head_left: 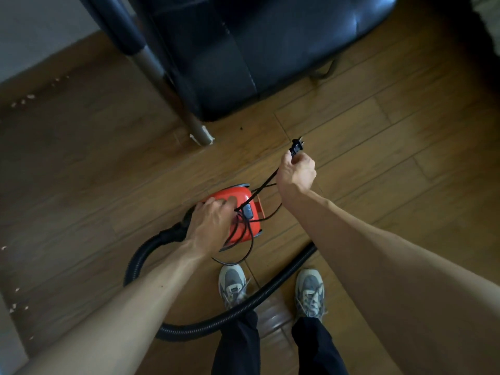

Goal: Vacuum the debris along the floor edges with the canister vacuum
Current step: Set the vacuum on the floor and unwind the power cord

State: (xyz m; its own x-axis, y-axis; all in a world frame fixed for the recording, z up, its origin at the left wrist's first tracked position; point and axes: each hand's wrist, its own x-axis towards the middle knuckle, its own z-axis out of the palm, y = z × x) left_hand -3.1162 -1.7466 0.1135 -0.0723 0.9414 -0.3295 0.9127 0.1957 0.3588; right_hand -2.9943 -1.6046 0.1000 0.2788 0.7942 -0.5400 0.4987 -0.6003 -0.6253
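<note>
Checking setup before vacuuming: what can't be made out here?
Head view: far end of the hose, hidden behind the right forearm.
Head view: what the left hand grips on the canister vacuum, covered by its fingers.
Head view: pale debris along the wall, too small and blurred.

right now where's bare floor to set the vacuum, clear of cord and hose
Bare floor lies right of the right hand, below the black chair. Another patch: between the chair leg and the debris. Crowded around the red vacuum: cord and hose loop there.
</note>
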